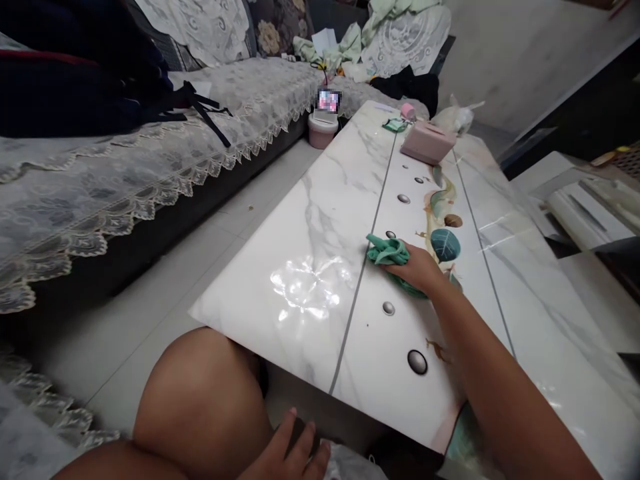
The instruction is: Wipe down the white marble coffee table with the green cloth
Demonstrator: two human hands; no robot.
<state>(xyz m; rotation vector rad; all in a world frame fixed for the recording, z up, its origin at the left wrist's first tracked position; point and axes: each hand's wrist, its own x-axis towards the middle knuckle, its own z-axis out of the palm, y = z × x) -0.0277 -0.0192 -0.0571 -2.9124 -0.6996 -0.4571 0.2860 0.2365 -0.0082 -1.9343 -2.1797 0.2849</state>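
My right hand (414, 267) is closed on a bunched green cloth (387, 251), which rests on the white marble-patterned table (320, 220) near its middle strip. Part of the cloth shows beneath the palm. Below the table's near edge, my left hand (295, 450) lies by my leg with its fingers apart and nothing visible in it. Printed pebbles and leaves run along the table's middle strip.
A pink box (428, 141), a pink cup-like item (408, 111) and a plastic bag (456, 119) are at the table's far end. Left is a lace-covered sofa (240, 93). A small screen (329, 101) stands on a pink bucket (323, 133). Shelving (575, 193) is at right.
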